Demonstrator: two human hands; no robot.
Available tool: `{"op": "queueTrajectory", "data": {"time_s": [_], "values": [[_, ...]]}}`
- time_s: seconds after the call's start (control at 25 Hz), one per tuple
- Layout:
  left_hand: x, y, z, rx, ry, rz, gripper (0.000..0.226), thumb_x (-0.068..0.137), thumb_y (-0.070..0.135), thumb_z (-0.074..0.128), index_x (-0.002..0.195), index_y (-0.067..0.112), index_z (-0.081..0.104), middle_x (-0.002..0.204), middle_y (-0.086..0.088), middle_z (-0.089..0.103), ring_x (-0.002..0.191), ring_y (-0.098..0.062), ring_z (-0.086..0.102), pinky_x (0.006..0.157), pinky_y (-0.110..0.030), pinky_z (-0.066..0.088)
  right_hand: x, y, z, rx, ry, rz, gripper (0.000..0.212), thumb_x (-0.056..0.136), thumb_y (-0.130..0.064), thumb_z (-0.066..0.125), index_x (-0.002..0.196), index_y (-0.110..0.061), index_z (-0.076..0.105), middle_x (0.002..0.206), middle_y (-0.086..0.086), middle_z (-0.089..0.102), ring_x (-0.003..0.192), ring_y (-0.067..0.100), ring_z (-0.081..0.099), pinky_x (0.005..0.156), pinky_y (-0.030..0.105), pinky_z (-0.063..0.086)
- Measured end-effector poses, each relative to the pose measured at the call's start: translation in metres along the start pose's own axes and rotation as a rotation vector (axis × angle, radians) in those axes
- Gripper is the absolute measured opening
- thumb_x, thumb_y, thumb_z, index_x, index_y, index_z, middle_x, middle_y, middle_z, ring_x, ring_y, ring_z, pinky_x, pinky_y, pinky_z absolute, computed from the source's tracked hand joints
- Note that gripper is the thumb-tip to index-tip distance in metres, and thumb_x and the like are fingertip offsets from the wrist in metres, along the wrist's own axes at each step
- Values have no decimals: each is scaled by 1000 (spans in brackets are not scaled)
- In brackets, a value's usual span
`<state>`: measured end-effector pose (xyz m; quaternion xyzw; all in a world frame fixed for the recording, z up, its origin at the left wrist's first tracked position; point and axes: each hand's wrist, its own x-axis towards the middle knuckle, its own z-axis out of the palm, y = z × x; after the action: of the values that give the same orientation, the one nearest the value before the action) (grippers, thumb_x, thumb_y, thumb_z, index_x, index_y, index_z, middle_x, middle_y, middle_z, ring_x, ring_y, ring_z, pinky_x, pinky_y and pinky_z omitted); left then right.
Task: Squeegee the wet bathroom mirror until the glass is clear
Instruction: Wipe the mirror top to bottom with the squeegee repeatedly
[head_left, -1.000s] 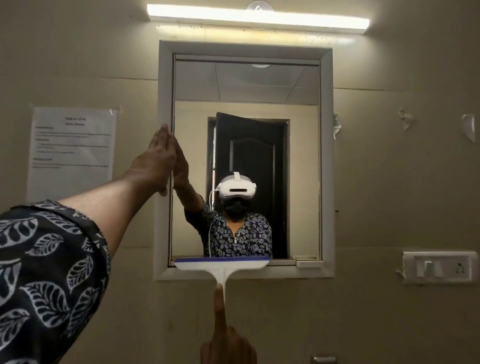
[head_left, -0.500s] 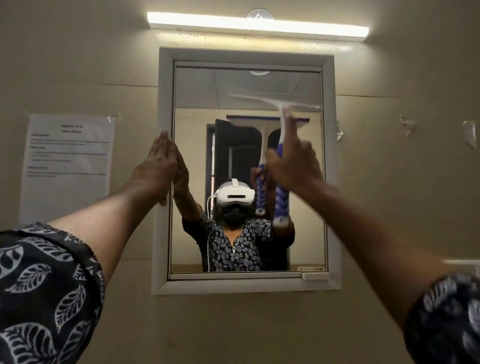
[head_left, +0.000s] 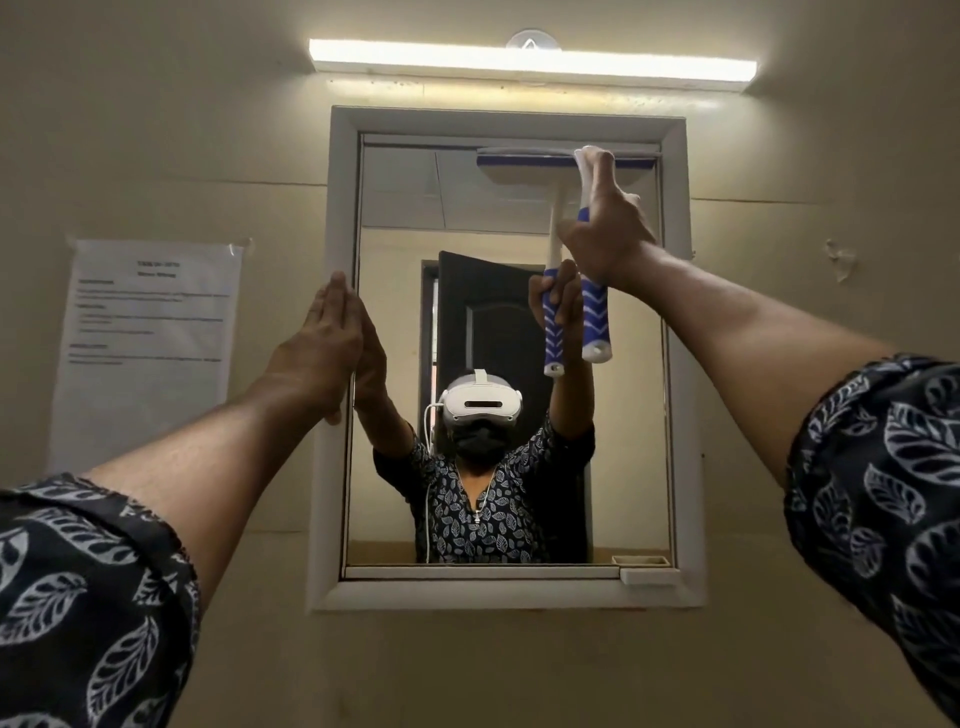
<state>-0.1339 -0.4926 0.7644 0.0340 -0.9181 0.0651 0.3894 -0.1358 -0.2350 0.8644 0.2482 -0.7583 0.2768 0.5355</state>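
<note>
Holding the squeegee (head_left: 595, 319) at the top right corner of the mirror (head_left: 410, 291), you have the blade (head_left: 524, 151) up against the mirror's top edge. Your right hand (head_left: 608, 236) grips the upper part of the blue-and-white handle, fingers curled round it. One finger looks stretched up along the neck toward the blade. Your left hand (head_left: 317, 348) lies flat on the left edge, where the frame (head_left: 332, 467) meets the mirror, fingers straight and pressed together, holding nothing.

Progress, my read: you're set to start a downward pass on the right-hand strip. No droplets, streaks or film visible anywhere. The reflection looks clean edge to edge, but this view wouldn't show a thin wet layer, so I can't say how much is cleared. Assume the strip below the blade is pending. Same for the patch under your left palm, which the blade can't reach until that hand lifts.

Writing: the paper notice (head_left: 150, 343) taped to the wall (head_left: 208, 156) left of the mirror has a heading and several printed lines, too blurred to read. No brand or label legible on the squeegee, or on the headset (head_left: 480, 400) in the reflection.
</note>
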Motion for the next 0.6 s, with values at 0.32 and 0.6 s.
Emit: {"op": "queueTrajectory", "data": {"time_s": [0.32, 0.6], "values": [[-5, 3, -4, -12, 2, -10, 125, 67, 0, 80, 148, 1, -15, 155, -13, -25, 146, -29, -15, 119, -37, 12, 10, -28, -39, 3, -196, 258, 54, 89, -12, 45, 136, -25, 22, 113, 14, 39, 75, 17, 47, 48, 23, 40], [-6, 1, -3, -27, 32, 3, 124, 66, -3, 79, 149, 0, -12, 156, -14, -21, 146, -29, -13, 119, -39, 13, -60, -10, -14, 12, -160, 240, 59, 90, -9, 47, 139, -27, 18, 117, 14, 51, 86, 25, 56, 64, 30, 49]]}}
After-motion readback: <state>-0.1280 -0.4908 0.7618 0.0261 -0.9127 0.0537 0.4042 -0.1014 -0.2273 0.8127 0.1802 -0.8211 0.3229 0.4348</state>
